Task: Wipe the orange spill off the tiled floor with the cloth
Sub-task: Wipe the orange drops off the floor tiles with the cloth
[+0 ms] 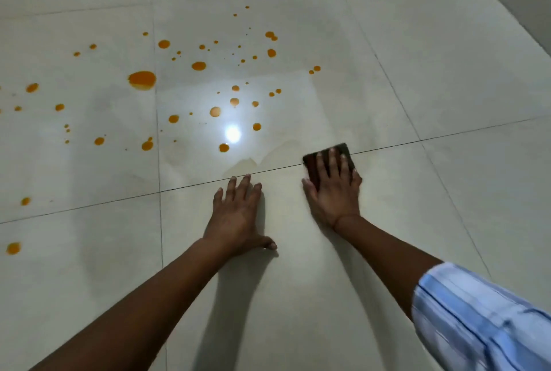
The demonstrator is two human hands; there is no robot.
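Here the right hand (334, 191) is lying flat with its fingers spread, pressing down on the dark cloth (328, 159), which is resting on the tiled floor (447, 72) across a grout line (417, 140). The fingers are covering the near half of the cloth; its far edge and corners are showing beyond the fingertips. The left hand (238, 212) is sitting just left of the cloth, apart from it, palm down on the bare tile with the fingers splayed and the thumb stretched out to the side, holding nothing. A blue-and-white striped sleeve (477, 320) is showing on the right forearm, pushed up above the wrist.

The orange spill (142, 79) is lying as many separate drops and blots, all beyond and to the left of the cloth, the largest blot well to its far left. A few single drops are sitting far to the left of the cloth, near the frame's edge. A pale wet smear (247, 163) is spreading over the tile just left of the cloth, beyond the left hand's fingertips. A bright light reflection (232, 133) is glaring on the floor past that smear.
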